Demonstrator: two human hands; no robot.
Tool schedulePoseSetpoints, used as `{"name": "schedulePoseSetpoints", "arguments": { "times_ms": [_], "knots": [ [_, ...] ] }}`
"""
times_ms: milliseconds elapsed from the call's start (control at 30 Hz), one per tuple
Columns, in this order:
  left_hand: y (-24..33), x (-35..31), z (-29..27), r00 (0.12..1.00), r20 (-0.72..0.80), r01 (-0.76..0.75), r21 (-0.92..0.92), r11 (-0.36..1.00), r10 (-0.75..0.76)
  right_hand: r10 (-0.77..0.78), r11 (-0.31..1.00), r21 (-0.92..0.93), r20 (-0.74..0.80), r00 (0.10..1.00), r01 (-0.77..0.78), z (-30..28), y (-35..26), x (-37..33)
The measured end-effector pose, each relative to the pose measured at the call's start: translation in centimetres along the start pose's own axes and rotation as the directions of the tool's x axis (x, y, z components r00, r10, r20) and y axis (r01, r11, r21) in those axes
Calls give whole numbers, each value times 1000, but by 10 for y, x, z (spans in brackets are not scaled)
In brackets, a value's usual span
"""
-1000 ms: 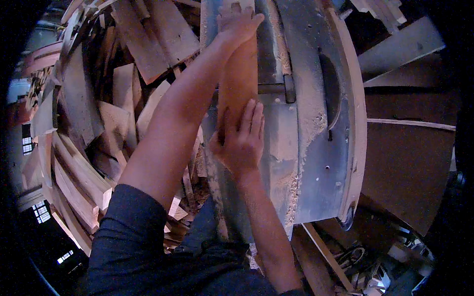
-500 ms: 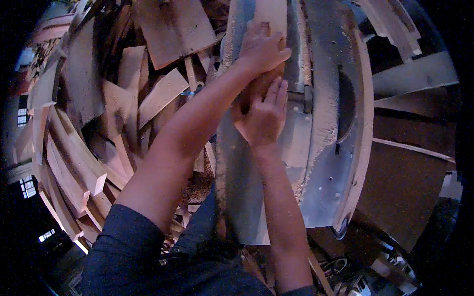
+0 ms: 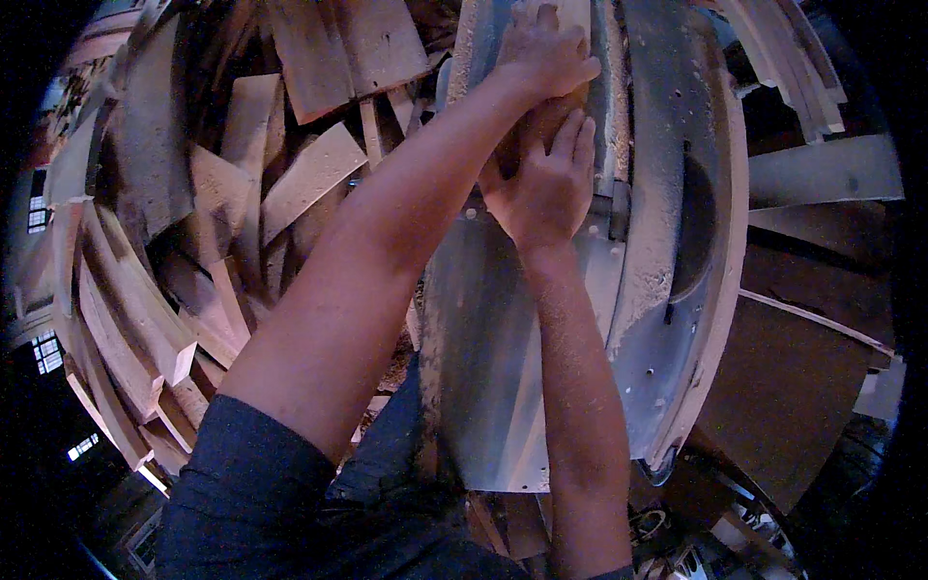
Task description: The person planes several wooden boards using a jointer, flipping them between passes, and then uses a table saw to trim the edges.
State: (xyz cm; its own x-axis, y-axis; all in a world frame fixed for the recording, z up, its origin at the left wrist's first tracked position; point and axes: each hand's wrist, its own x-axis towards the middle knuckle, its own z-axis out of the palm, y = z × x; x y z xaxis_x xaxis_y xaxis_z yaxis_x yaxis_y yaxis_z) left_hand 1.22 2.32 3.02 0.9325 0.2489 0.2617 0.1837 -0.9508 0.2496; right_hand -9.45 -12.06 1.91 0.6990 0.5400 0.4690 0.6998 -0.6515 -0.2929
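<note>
A wooden board [image 3: 577, 14] lies lengthwise on the metal bed [image 3: 483, 290] of a woodworking machine that looks like a jointer. On top of the board rests my left hand [image 3: 549, 53], its fingers reaching forward and its thumb out toward the right edge. Closer to me, my right hand [image 3: 549, 193] presses at the board's near end, with fingers stretched forward and the thumb apart on the left. My hands and left forearm hide much of the board. The cutter is not visible.
Offcuts and planks [image 3: 314, 179] are heaped left of the machine. Sawdust coats the raised strip [image 3: 662, 193] on its right, beside a dark oval opening [image 3: 694, 227]. More boards [image 3: 822, 174] and a brown panel [image 3: 783, 387] stand at the right.
Both hands have moved forward along the bed with the board, away from me. More of the near metal bed shows behind them, and the view has shifted slightly.
</note>
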Motion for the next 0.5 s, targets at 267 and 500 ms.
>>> {"name": "schedulePoseSetpoints", "arguments": {
  "times_ms": [267,500],
  "knots": [
    [-2,23,-12,982,178,75,-79,994,-60,-14,1000,-25,-26,1000,13,12,12,23],
    [8,52,28,986,109,128,14,992,-128,4,999,-43,132,991,2,1,28,37]
  ]
}}
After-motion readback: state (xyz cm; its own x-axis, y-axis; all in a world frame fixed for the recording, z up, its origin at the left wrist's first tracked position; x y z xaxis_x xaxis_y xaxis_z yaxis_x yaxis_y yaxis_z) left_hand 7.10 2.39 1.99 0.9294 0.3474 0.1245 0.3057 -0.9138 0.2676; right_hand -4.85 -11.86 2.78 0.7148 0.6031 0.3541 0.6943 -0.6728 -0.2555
